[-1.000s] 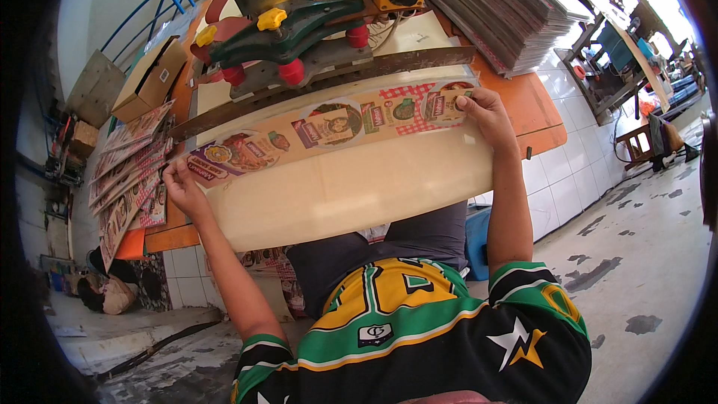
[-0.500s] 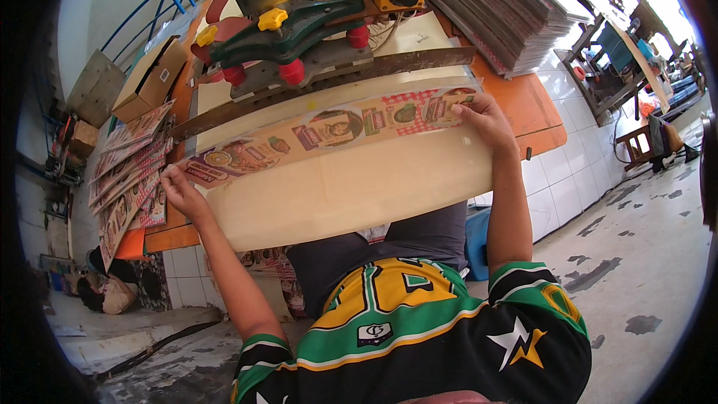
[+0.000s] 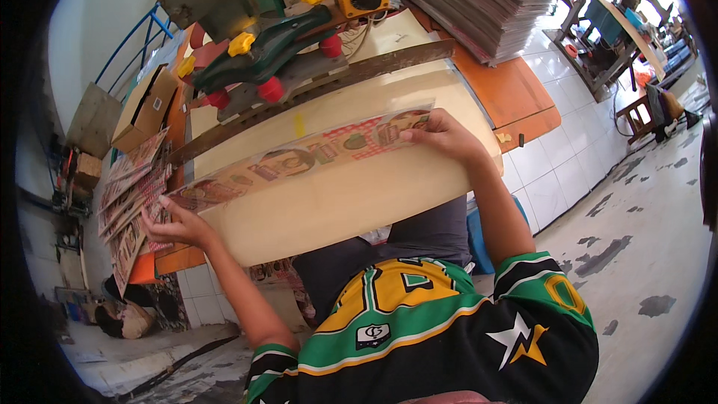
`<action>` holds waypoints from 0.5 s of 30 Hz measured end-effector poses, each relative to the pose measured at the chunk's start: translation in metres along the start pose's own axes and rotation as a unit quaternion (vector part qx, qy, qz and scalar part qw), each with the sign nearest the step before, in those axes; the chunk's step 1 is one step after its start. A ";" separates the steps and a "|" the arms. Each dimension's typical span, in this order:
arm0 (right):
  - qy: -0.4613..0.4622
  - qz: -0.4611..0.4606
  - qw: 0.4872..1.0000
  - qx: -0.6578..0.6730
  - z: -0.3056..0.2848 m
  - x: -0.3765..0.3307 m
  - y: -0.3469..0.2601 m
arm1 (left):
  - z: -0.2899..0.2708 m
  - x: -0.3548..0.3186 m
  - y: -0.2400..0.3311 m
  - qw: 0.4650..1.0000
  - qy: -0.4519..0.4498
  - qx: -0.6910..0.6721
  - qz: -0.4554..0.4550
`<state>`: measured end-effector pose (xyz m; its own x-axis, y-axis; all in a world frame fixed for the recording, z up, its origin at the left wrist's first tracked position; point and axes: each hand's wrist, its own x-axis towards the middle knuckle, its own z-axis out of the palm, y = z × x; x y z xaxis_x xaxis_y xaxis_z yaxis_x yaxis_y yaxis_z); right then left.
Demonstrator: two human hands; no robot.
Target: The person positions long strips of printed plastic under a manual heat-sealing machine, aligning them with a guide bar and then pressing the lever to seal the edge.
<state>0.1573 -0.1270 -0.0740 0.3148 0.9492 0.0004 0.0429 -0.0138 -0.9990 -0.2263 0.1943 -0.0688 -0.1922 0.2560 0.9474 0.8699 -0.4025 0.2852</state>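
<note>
Printed strip (image 3: pixel 299 158) slants over a cream sheet (image 3: pixel 336 213), just toward eleven o'clock from the middle of our view. At two o'clock, the fingers of our right hand (image 3: pixel 449 138) pinch one end. Our left hand (image 3: pixel 176 228), toward eight o'clock, is at the other end, palm partly open; we cannot tell whether its fingers grip it. At nine o'clock we see a printed pile (image 3: pixel 136 194) beside the orange counter (image 3: pixel 516 101).
</note>
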 end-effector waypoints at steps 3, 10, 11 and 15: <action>-0.017 -0.045 0.998 -0.028 0.019 0.006 0.007 | -0.028 0.012 0.041 0.973 -0.065 -0.219 -0.031; -0.030 -0.081 0.996 -0.038 0.052 0.005 0.017 | -0.091 0.014 0.186 0.804 -0.365 -0.411 0.228; -0.032 -0.082 0.996 -0.033 0.054 0.005 0.015 | -0.095 0.016 0.204 0.782 -0.376 -0.431 0.248; -0.042 -0.086 0.990 -0.107 0.050 0.004 0.008 | -0.096 0.013 0.247 0.715 -0.490 -0.425 0.260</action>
<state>0.1119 -0.1073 -0.0845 0.2058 0.9659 0.1574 0.2909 0.0932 -0.9522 -0.0577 0.0138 0.0281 0.8299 0.2040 0.5193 0.0382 -0.9493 0.3119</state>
